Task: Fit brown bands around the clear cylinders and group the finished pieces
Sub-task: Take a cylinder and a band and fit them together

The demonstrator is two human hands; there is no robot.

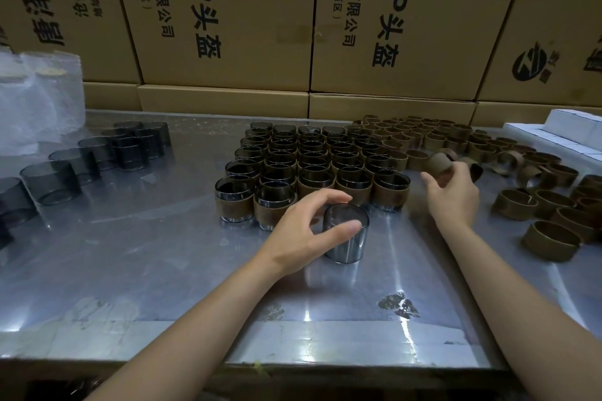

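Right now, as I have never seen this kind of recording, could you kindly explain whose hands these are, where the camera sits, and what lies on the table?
This is one picture from a camera worn on a person's head, looking down at their own two bare hands. The left hand grips a bare clear cylinder; the right hand holds a brown band. On the metal table stand finished banded cylinders in rows, unbanded cylinders to the left and loose bands to the right. Cardboard boxes stand behind.

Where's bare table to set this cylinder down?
Bare metal lies between the banded block and the unbanded cylinders on the left, and along the near table edge. The loose bands crowd the right.
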